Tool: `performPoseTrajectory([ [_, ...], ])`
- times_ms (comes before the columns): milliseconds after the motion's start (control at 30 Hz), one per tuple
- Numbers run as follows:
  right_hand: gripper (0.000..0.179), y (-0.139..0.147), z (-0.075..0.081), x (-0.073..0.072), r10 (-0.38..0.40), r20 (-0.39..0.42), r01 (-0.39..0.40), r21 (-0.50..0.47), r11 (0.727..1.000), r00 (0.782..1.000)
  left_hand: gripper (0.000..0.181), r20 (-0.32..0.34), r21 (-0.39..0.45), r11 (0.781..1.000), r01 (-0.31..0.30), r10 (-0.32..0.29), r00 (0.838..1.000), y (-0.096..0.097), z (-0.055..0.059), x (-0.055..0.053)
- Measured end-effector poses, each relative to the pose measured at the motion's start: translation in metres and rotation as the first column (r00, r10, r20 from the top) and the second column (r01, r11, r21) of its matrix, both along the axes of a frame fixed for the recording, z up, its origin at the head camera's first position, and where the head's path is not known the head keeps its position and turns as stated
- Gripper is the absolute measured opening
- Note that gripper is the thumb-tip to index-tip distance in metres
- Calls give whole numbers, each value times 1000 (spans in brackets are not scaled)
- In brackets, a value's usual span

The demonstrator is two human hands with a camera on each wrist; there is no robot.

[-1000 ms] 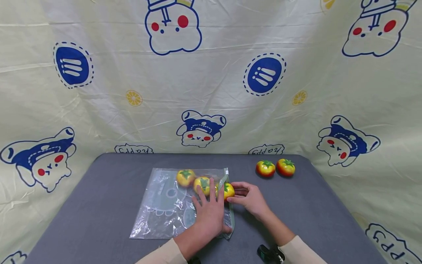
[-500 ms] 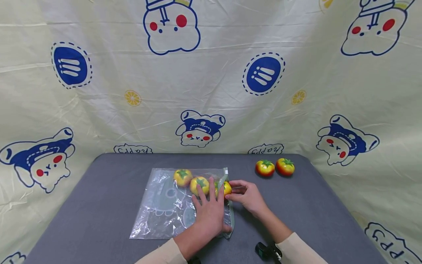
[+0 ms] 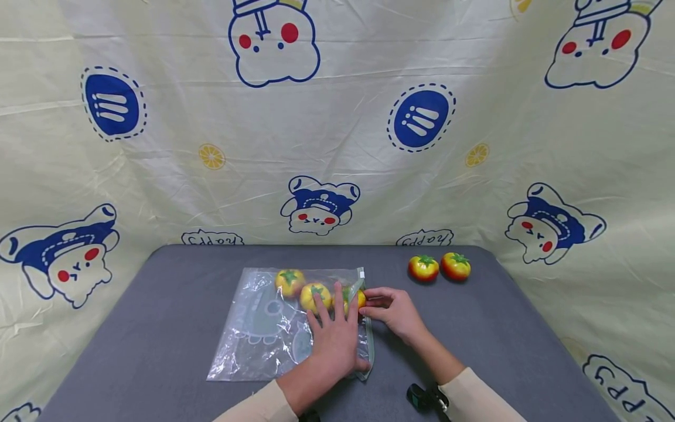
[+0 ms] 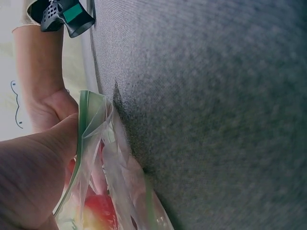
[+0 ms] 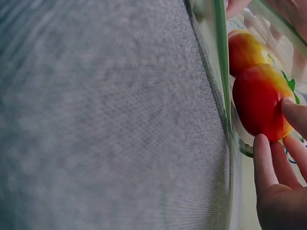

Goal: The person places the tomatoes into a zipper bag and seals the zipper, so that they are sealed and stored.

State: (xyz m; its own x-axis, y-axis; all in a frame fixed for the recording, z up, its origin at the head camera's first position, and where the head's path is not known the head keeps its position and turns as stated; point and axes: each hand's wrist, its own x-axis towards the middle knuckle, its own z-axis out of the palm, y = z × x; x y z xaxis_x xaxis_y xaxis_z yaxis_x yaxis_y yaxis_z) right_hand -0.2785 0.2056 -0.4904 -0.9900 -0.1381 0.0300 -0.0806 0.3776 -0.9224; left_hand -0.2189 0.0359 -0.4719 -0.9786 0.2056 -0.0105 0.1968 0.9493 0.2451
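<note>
The right hand [image 3: 395, 312] grips the third fruit [image 5: 261, 98] by its outer end: thumb on one side, fingertips on the other, fingers bent. That fruit sits in the mouth of the clear bag [image 3: 258, 351], directly left of the right hand and under the fingertips of the left hand [image 3: 336, 343]. The left hand lies over the bag with its fingers spread and straight, its thumb by the green strip along the mouth.

Deeper in the bag, the second fruit [image 3: 316, 297] is just beside the third, on its left, at the tips of the left hand's fingers. The first fruit [image 3: 289, 283] is farther left and slightly farther from the person, beside the second. All three are red and yellow with green tops.

The bag lies flat on the grey surface [image 3: 158, 328], mouth to the right. Two more fruits stand on the surface outside it, beyond the right hand and apart from it: the near one [image 3: 423, 269] and, just to its right, the end one [image 3: 456, 266]. A printed curtain [image 3: 369, 176] hangs behind.
</note>
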Motion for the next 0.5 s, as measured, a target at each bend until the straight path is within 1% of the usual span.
performPoseTrajectory([
  [233, 39, -2, -1, -1, 46, -39, -47, -12, 999, 998, 133, -7, -11, 1000, 7, -7, 1000, -1, 4, 2],
  [267, 39, -3, 0, 0, 48, -35, -49, -14, 999, 998, 133, -9, -18, 1000, 6, -6, 1000, -1, 4, 2],
  [300, 39, -4, 5, 2, 55, -32, -56, -15, 998, 998, 133, -11, -23, 1000, 4, -5, 1000, -1, 5, 3],
  [400, 38, -3, 4, 1, 53, -27, -53, -10, 999, 998, 133, -10, -42, 999, -2, 1, 1000, 1, 5, 3],
  [500, 37, -3, 3, -1, 43, -40, -43, 21, 999, 998, 133, -11, -51, 999, -8, 7, 1000, 2, 5, 3],
])
